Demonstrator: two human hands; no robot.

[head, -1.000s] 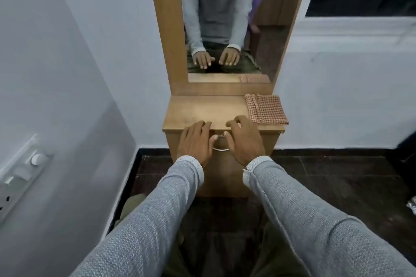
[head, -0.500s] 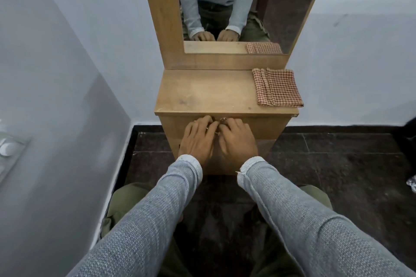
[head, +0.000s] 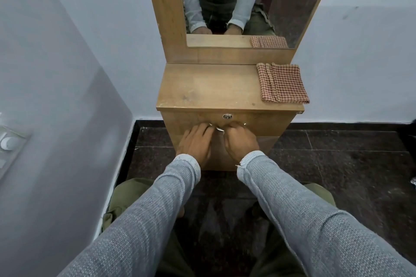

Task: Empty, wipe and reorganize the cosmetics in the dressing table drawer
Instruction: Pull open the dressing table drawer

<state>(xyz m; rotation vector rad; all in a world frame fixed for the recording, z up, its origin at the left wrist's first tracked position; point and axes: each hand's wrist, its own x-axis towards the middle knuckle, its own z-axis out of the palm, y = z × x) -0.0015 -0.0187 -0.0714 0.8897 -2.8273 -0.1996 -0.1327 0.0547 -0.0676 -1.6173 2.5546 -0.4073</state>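
Observation:
The wooden dressing table (head: pixel 213 87) stands against the wall, its drawer front (head: pixel 265 122) closed below the top, with a round lock (head: pixel 227 116). A curved metal handle (head: pixel 218 128) crosses the drawer front. My left hand (head: pixel 195 144) and my right hand (head: pixel 239 141) sit side by side on it, fingers curled round the handle. A folded red-checked cloth (head: pixel 282 83) lies on the table's right end. No cosmetics show; the drawer's inside is hidden.
A tall mirror (head: pixel 247 2) in a wooden frame rises behind the tabletop and reflects my arms. A white wall with a switch panel (head: pixel 9 144) runs close on the left. Dark tiled floor (head: pixel 337 164) spreads to the right. My knees are below the table.
My hands have slid down from the tabletop edge to the drawer handle and closed round it. The view has tilted downward and nearer to the table.

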